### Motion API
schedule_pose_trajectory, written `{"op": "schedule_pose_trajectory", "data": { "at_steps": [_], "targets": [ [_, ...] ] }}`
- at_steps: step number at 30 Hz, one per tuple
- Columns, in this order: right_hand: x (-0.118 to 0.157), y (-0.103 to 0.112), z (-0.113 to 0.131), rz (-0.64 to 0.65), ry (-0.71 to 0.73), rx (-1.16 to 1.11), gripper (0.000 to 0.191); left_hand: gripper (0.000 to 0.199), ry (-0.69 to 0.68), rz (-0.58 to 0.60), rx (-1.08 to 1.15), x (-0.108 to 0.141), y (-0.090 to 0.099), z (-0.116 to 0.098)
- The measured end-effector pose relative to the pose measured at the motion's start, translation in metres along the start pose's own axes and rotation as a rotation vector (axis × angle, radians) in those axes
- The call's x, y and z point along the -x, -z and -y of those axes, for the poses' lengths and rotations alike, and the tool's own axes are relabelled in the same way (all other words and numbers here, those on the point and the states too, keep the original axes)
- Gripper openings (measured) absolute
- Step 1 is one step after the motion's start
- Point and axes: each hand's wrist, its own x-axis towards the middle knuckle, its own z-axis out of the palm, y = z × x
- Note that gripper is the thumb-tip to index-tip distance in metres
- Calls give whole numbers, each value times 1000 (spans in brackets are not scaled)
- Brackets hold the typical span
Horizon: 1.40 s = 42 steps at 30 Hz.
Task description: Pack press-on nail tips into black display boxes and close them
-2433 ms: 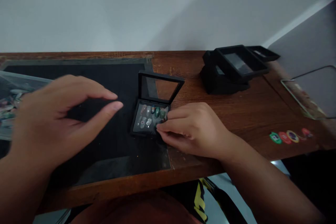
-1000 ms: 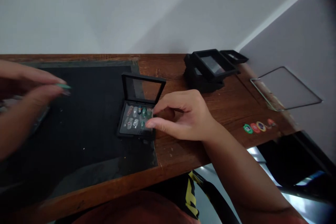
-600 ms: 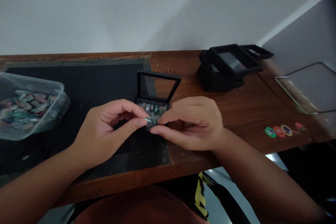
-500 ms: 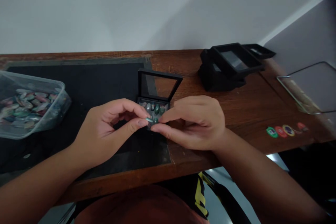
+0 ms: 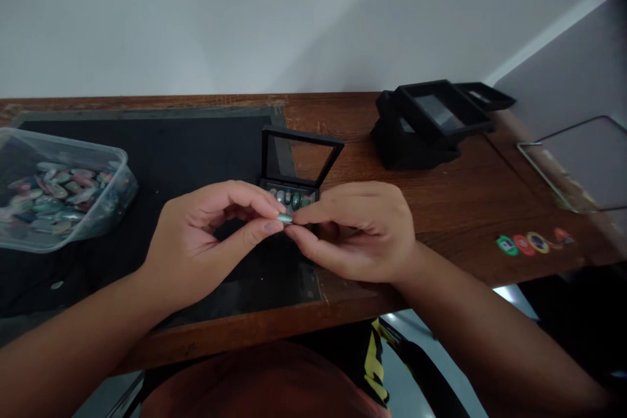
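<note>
A small shiny green oval piece (image 5: 285, 217) is pinched between the thumb and forefinger of my left hand (image 5: 210, 238). The fingertips of my right hand (image 5: 362, 228) close on the other end of the same piece. Just behind the fingers, a small black case (image 5: 304, 135) stands with its windowed lid raised. A row of green and grey oval pieces (image 5: 296, 200) lies in its base, whose front part is hidden by my hands.
A clear plastic tub (image 5: 112, 202) of many colourful oval pieces sits on the black mat (image 5: 196, 150) at left. Stacked black cases (image 5: 416, 124) stand at back right. Round stickers (image 5: 539, 243) and a wire-edged clear panel (image 5: 553, 176) are farther right.
The small green piece has come up from over the case's compartments to between both hands' fingertips. My right fingertips have moved onto its end. The view has shifted slightly.
</note>
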Motion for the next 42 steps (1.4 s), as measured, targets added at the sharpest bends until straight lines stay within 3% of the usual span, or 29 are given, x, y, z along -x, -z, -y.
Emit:
{"op": "schedule_pose_trajectory", "data": {
  "at_steps": [7,16,22,29,42],
  "targets": [
    [-1,2,3,-12,-91,-7,6,21,-5,-50,29,-1,-1,-1],
    [-1,3,7,-23,-125,8,7,11,-25,-87,-74,0,0,2],
    [-1,2,6,-29,-132,-3,8,13,-79,-62,-228,3,1,1],
    [0,1,6,2,-159,-28,10,10,-255,24,-357,-3,3,1],
    [-3,3,10,30,-159,-47,10,9,-194,50,-395,-4,6,-4]
  ]
}}
